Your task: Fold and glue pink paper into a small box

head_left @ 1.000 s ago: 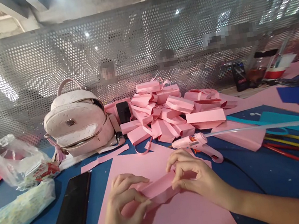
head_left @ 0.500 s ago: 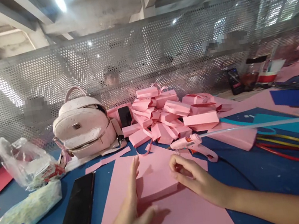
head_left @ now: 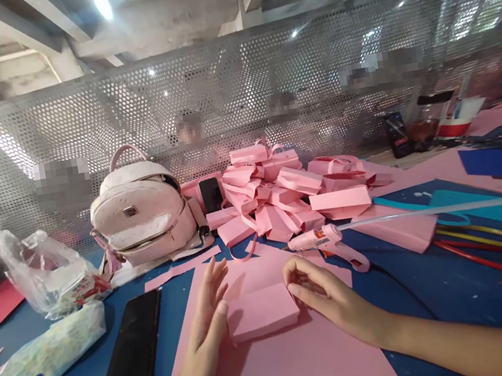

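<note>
A small folded pink paper box (head_left: 262,314) lies over a large pink paper sheet (head_left: 303,367) in front of me. My right hand (head_left: 325,297) has its fingers curled, thumb and fingertips pinching the box's right end. On the other side, my left hand (head_left: 207,319) is open with fingers apart, close to the box's left end and not gripping it. Just beyond my right hand rests a pink hot glue gun (head_left: 316,238), a clear glue stick (head_left: 426,211) sticking out to the right. Behind it rises a pile of similar pink paper pieces (head_left: 275,193).
On the blue table, a black phone (head_left: 128,357), a tissue pack (head_left: 51,356) and a plastic bag (head_left: 45,271) lie to the left. A backpack (head_left: 141,215) stands behind them. Red and yellow loops (head_left: 489,245) lie right. A perforated metal screen (head_left: 226,90) closes off the back.
My left hand has drawn back left from the box, its fingers spreading and thumb lifting. The box's top panel has tipped into clearer view. My right hand stays at its right end.
</note>
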A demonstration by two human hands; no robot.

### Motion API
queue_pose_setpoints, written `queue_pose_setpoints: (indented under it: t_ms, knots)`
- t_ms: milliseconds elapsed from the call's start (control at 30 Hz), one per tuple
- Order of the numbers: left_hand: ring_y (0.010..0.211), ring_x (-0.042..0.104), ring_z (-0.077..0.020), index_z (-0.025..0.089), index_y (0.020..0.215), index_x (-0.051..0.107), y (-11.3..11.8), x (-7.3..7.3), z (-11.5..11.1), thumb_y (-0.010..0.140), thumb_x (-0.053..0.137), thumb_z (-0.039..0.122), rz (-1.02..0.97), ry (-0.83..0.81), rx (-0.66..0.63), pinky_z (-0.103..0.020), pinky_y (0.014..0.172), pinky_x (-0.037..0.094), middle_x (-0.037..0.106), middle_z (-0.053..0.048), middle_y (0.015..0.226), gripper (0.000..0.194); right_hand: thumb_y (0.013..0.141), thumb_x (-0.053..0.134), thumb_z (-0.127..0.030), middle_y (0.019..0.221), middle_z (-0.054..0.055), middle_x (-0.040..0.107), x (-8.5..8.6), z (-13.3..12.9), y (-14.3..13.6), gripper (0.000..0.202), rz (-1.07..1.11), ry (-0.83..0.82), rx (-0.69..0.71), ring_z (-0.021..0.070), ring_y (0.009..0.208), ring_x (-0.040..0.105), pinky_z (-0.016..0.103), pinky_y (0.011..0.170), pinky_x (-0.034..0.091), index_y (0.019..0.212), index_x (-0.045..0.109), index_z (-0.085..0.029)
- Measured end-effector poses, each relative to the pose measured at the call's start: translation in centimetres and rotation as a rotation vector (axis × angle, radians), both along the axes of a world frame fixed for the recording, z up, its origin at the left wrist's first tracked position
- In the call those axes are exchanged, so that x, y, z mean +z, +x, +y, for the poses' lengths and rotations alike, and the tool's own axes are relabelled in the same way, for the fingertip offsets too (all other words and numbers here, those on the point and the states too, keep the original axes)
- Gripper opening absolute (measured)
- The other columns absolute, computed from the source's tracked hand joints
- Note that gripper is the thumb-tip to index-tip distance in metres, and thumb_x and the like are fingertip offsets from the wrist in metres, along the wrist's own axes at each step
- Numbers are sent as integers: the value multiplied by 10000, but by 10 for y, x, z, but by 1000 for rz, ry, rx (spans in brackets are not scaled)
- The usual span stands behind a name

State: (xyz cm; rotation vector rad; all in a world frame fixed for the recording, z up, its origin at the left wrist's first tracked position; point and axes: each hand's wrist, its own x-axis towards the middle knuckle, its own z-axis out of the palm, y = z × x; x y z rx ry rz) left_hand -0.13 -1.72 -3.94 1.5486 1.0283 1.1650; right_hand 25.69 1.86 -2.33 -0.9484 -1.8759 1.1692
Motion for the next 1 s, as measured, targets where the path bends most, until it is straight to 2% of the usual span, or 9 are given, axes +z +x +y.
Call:
queue_pose_setpoints:
  t_ms: [100, 167, 333, 433, 533, 667, 767, 867, 1000]
  knots:
    - [1484, 344, -265, 418, 1513, 362, -1, 4, -1, 1039, 353, 514, 22, -68, 30, -527, 1241, 188, 375, 0, 1610, 483, 1006, 475, -406, 861, -14, 465, 3, 0, 0, 198, 16, -10, 8, 164, 791, 466, 290, 749, 404, 900, 477, -239]
    - [1487, 336, -263, 412, 1491, 413, -2, 7, -3, 1036, 355, 519, 87, -65, -20, -515, 1245, 186, 385, 10, 1605, 471, 985, 507, -378, 854, -17, 466, 5, -1, 0, 181, 12, -12, 32, 162, 790, 472, 286, 753, 411, 875, 470, -239]
    - [1554, 116, -250, 453, 1572, 156, -5, 8, -5, 1021, 385, 535, 152, -28, -236, -497, 1256, 110, 125, 63, 1688, 602, 982, 489, -361, 865, -20, 466, 3, 1, -1, 141, -49, -43, 4, 159, 778, 477, 278, 729, 406, 902, 471, -246]
    - [1558, 48, -276, 470, 1573, 34, -4, 7, -4, 964, 544, 531, 140, -42, -337, -522, 1250, 88, 36, 60, 1697, 796, 1013, 436, -442, 900, -10, 475, 2, 4, 0, 205, -51, -38, -48, 172, 824, 485, 291, 768, 413, 950, 489, -254]
    - [1556, 9, -297, 479, 1564, -35, -2, 9, -5, 860, 744, 381, 178, -70, -344, -561, 1239, 89, 36, 36, 1698, 1054, 1029, 385, -509, 985, 8, 522, 4, 4, 2, 276, -23, -63, -65, 174, 833, 510, 309, 805, 437, 1037, 504, -260]
    - [1554, 73, -289, 515, 1546, -59, 2, 9, -4, 773, 813, 189, 190, -106, -331, -567, 1237, 123, 109, 23, 1691, 1210, 1024, 392, -543, 1076, 28, 564, 4, 3, 2, 315, -11, -102, -40, 179, 864, 556, 336, 846, 468, 1110, 511, -264]
    - [1549, 114, -300, 512, 1552, -12, 2, 3, -2, 691, 904, 262, 98, -117, -372, -541, 1241, 153, 157, 0, 1684, 1282, 1012, 461, -516, 1139, 40, 581, 2, 3, 1, 276, -4, -91, -13, 218, 1092, 557, 373, 974, 440, 1116, 526, -269]
    - [1540, 149, -332, 473, 1565, -26, 1, -4, -1, 602, 951, 385, 3, -112, -418, -537, 1240, 170, 131, -39, 1688, 1375, 1007, 494, -486, 1142, 42, 594, 2, 3, -1, 249, 32, -91, 44, 215, 1116, 573, 397, 1014, 438, 1112, 534, -264]
    - [1540, 117, -362, 411, 1577, -81, -1, -2, -4, 596, 952, 347, 206, -88, -445, -577, 1236, 118, 83, -73, 1691, 1426, 985, 555, -461, 1120, 33, 607, 7, 1, -4, 223, 35, -98, 89, 198, 1060, 610, 377, 974, 482, 1081, 564, -260]
